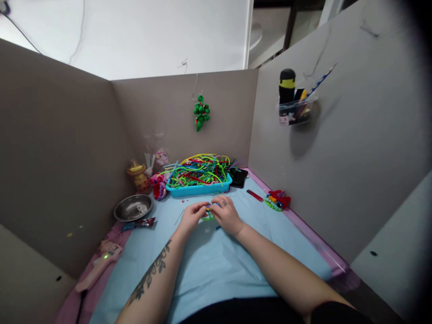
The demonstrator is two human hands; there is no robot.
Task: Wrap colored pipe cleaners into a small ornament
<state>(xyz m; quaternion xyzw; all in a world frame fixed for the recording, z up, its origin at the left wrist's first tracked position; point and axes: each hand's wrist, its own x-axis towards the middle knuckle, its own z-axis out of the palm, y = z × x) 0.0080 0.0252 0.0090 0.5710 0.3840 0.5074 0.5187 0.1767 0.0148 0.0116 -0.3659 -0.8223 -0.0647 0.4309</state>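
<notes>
My left hand (193, 217) and my right hand (227, 213) meet over the middle of the blue-covered table. Between their fingertips is a small piece of bent pipe cleaners (208, 216), with bright green, yellow and blue-purple showing. Both hands are closed in a pinch on it, and the fingers hide most of its shape. Just beyond the hands stands a turquoise tray (199, 191) heaped with many-coloured pipe cleaners (202, 171). A short dark blue snippet (218, 227) lies by my right hand, and a thin dark strand (179, 217) lies left of my left hand.
A metal bowl (132, 208), a wrapper (139, 223) and a glue gun (101, 265) with a green light lie at left. A red cutter (254, 195) and a colourful fuzzy craft piece (277, 200) lie right. Grey panels enclose three sides; a clear box (294, 112) hangs right.
</notes>
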